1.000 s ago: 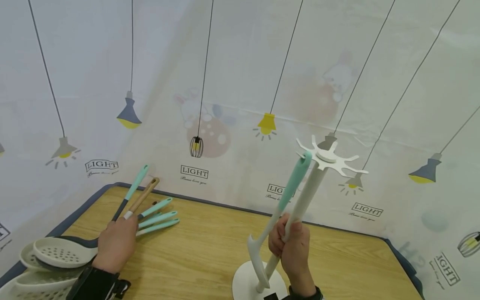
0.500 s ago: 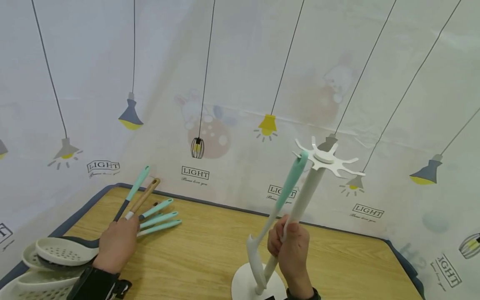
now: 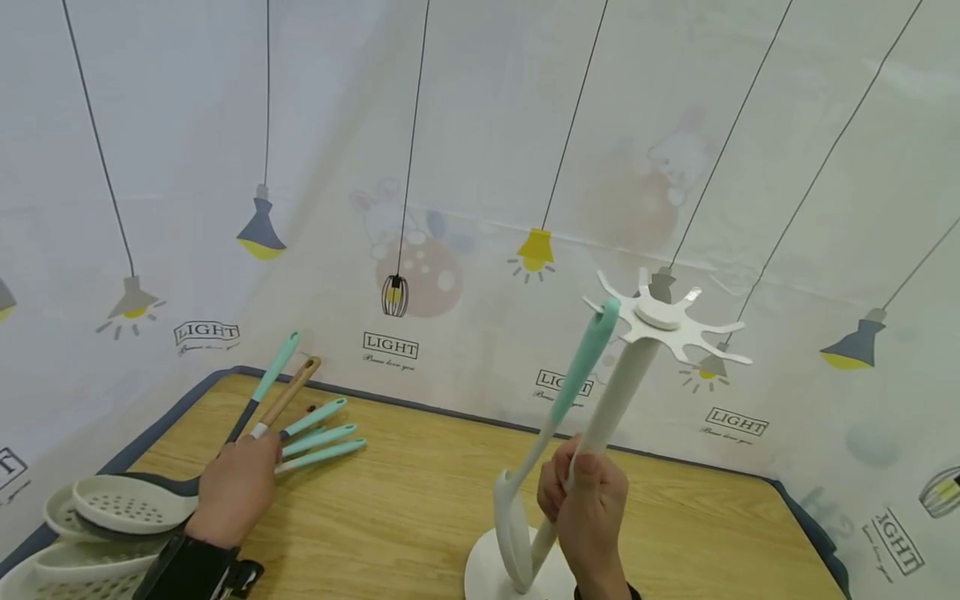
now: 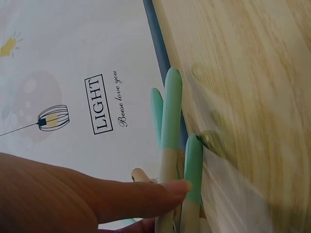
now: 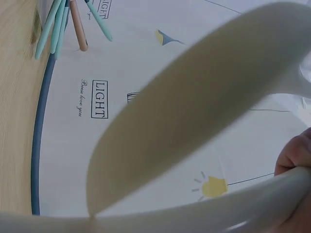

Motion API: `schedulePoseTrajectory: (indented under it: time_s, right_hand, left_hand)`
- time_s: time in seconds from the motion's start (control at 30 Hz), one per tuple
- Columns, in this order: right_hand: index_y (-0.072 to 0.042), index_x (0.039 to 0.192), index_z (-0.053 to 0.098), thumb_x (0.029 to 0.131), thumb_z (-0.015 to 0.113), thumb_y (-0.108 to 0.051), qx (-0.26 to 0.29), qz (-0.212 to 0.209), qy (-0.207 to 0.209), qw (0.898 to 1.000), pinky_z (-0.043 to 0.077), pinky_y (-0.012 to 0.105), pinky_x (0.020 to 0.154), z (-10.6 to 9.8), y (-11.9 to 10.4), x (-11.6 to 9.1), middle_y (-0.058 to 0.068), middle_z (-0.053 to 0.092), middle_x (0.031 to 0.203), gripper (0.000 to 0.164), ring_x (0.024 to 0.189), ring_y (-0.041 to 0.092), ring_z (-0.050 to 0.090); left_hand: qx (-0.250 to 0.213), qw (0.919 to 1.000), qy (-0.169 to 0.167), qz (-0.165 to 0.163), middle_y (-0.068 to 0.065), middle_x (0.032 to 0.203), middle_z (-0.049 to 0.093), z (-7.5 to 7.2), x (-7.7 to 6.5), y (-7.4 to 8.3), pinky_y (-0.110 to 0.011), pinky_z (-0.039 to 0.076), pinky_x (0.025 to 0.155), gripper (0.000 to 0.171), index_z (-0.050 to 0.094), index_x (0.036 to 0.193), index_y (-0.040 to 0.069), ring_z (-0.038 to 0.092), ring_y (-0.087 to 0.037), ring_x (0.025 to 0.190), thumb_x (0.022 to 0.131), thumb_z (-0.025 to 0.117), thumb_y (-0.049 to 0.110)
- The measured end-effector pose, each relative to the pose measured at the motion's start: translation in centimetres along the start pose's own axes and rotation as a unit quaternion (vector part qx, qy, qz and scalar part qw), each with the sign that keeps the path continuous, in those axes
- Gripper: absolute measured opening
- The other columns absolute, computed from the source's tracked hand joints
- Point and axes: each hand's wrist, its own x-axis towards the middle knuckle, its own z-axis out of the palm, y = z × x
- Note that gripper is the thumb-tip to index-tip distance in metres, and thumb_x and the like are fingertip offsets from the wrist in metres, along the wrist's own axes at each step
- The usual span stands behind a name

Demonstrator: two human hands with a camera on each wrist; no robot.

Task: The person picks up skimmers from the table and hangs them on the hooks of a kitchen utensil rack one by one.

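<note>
My left hand (image 3: 236, 487) grips a bunch of kitchen utensils lying on the table. Their handles fan out beyond the fingers: several mint ones (image 3: 315, 417) and a wooden one (image 3: 291, 392). Pale perforated skimmer heads (image 3: 123, 504) pile up left of that wrist. In the left wrist view, the thumb (image 4: 160, 191) presses across two mint-ended handles (image 4: 171, 111). My right hand (image 3: 592, 508) holds the white pole (image 3: 626, 379) of a utensil stand, its fingers curled round it. From the stand's hooked top (image 3: 678, 325) hangs a mint-handled utensil (image 3: 585, 358) with a broad white head (image 5: 194, 92).
The stand's round base (image 3: 487, 562) is at the front of the wood-grain table (image 3: 405, 500). Behind the table's blue-grey edge (image 3: 450, 408) rises a pale backdrop (image 3: 480, 142) printed with lamps. The other stand hooks carry nothing.
The stand's hooked top has turned a little and shifted right, and the hanging utensil's head shows more broadly. My right hand moved slightly with the pole; my left hand stays in place.
</note>
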Motion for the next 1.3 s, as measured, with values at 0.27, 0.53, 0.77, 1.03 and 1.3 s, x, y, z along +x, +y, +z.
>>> schedulePoseTrajectory:
  time_s: [0.27, 0.53, 0.77, 1.03, 1.3]
  right_hand:
    - [0.006, 0.076, 0.036, 0.110, 0.038, -0.029, -0.017, -0.012, 0.045, 0.999, 0.020, 0.025, 0.027, 1.0, -0.6, -0.2, 0.008, 0.026, 0.051, 0.049, 0.037, 0.016, 0.023]
    - [0.008, 0.077, 0.043, 0.108, 0.044, -0.026, -0.036, -0.027, 0.064, 0.997, 0.023, 0.025, 0.029, 1.6, -0.5, -0.5, 0.009, 0.030, 0.050, 0.046, 0.037, 0.015, 0.027]
    - [0.005, 0.072, 0.039, 0.109, 0.044, -0.016, -0.073, -0.007, 0.069, 0.995, 0.024, 0.023, 0.030, 2.2, -0.4, -0.6, 0.010, 0.032, 0.049, 0.043, 0.036, 0.016, 0.028]
    - [0.004, 0.071, 0.040, 0.107, 0.044, -0.003, -0.090, -0.008, 0.085, 0.992, 0.027, 0.023, 0.031, 2.9, -0.4, -0.7, 0.009, 0.034, 0.050, 0.037, 0.038, 0.014, 0.031]
    - [0.004, 0.070, 0.041, 0.106, 0.044, 0.000, -0.106, -0.004, 0.100, 0.989, 0.028, 0.024, 0.032, 3.2, -0.4, -0.8, 0.009, 0.035, 0.050, 0.037, 0.038, 0.013, 0.033]
  left_hand:
    - [0.003, 1.0000, 0.002, 0.005, -0.017, 0.082, 0.063, 0.0, -0.2, 0.0, -0.042, 0.049, 0.057, 0.009, 0.064, 0.099, 0.000, 0.058, -0.030, 0.070, 0.092, 0.063, -0.007]
    - [0.003, 1.0000, 0.003, 0.006, -0.016, 0.081, 0.063, 0.1, -0.1, 0.1, -0.040, 0.048, 0.054, 0.008, 0.064, 0.098, 0.000, 0.058, -0.028, 0.068, 0.093, 0.062, -0.006]
    - [0.000, 0.9997, 0.017, 0.015, -0.016, 0.079, 0.062, 0.3, -0.3, -0.1, -0.041, 0.048, 0.054, 0.006, 0.064, 0.096, 0.000, 0.057, -0.028, 0.065, 0.092, 0.064, -0.006]
    - [-0.004, 0.9996, 0.021, 0.018, -0.015, 0.078, 0.060, 0.3, -0.4, 0.0, -0.041, 0.048, 0.055, 0.005, 0.063, 0.094, 0.000, 0.056, -0.028, 0.066, 0.092, 0.064, -0.005]
    - [-0.010, 0.9996, 0.019, 0.019, -0.015, 0.078, 0.060, 0.3, -0.4, -0.1, -0.041, 0.047, 0.055, 0.006, 0.063, 0.095, 0.000, 0.055, -0.028, 0.066, 0.092, 0.065, -0.005]
